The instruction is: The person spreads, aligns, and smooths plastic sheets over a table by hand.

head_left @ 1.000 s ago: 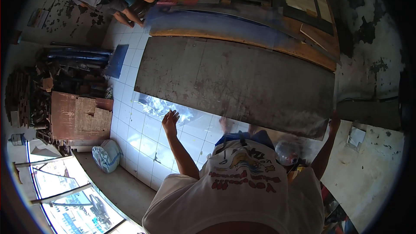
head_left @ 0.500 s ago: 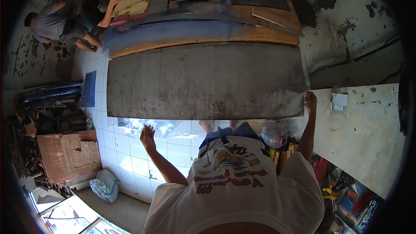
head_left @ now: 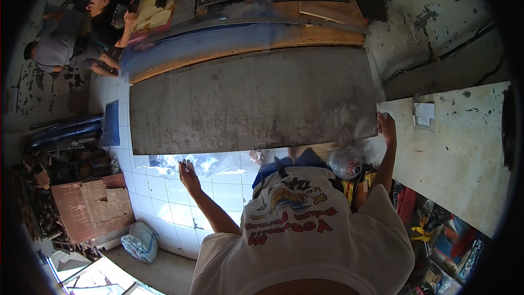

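I stand over a big grey board (head_left: 251,98) that lies flat on the white tiled floor (head_left: 158,196). A large clear sheet (head_left: 218,161), seen mostly by its glare, spans between my arms above the board's near edge. My left hand (head_left: 188,173) presses on the sheet's left edge with the fingers stretched out. My right hand (head_left: 386,127) grips the right edge, beside the grey board's right corner. How far the clear sheet reaches away from me is hard to tell.
Two people crouch at the upper left (head_left: 101,19) beside stacked planks and a blue sheet (head_left: 229,38). A spotted white board (head_left: 464,147) lies at my right. Scrap wood, a brown panel (head_left: 93,210) and a white sack (head_left: 139,240) sit at my left.
The view has turned, so the grey board now runs level across it. My two hands have stayed wide apart on the clear sheet, and the right hand now shows higher at the board's corner.
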`<state>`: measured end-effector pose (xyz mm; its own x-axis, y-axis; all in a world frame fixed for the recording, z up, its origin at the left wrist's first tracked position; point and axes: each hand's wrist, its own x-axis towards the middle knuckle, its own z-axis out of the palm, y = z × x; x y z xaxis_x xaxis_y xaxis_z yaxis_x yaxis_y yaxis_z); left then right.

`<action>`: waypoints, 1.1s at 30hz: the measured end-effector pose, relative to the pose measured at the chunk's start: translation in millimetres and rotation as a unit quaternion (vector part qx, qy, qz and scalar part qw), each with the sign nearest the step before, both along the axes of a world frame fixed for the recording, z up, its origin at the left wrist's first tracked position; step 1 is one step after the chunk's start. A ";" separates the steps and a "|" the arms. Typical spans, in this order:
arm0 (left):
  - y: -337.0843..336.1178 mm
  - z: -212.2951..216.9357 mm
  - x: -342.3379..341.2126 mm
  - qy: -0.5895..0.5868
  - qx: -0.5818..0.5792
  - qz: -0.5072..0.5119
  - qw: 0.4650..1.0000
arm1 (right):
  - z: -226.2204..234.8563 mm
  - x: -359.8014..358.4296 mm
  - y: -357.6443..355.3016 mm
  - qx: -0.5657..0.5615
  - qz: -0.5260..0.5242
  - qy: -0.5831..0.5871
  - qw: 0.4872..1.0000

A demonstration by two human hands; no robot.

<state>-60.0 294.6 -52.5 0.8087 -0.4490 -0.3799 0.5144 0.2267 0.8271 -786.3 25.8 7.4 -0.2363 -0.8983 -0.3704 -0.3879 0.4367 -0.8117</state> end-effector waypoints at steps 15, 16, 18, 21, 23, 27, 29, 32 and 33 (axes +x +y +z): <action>-16.6 3.5 -6.3 -0.067 -0.045 -0.027 0.996 | 31.5 -13.2 32.6 0.058 0.031 -0.027 0.997; -14.9 3.5 -3.5 -0.081 -0.036 -0.029 0.996 | 31.4 -15.0 34.7 0.035 0.062 0.008 0.997; -19.9 8.5 -5.9 -0.089 -0.025 -0.027 0.995 | 29.8 -12.4 37.0 0.039 0.043 0.030 0.998; -35.0 23.9 -14.0 -0.045 0.027 0.016 0.998 | 21.2 -14.6 41.3 0.043 0.005 0.037 0.998; -29.5 26.0 -10.1 -0.080 0.063 -0.017 0.995 | 24.9 -4.3 47.1 0.070 -0.045 -0.031 0.996; -15.7 8.2 14.3 -0.105 0.137 -0.059 0.983 | 19.9 -11.5 46.0 0.126 0.066 0.097 0.985; -19.3 4.5 13.0 -0.129 0.155 -0.053 0.978 | 17.5 -18.7 55.1 0.081 0.043 -0.026 0.995; -31.9 3.2 2.3 0.061 -0.042 0.054 0.996 | 10.8 -4.7 80.2 0.148 0.001 -0.036 0.988; -30.1 1.7 -2.4 0.060 -0.040 0.051 0.996 | 9.1 -2.8 85.2 0.179 -0.016 -0.041 0.983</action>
<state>-62.4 264.5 -50.9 0.8028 -0.3995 -0.4426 0.5792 0.3463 0.7379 -789.1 111.0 16.6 -0.2185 -0.6991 -0.6809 -0.3101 0.7113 -0.6308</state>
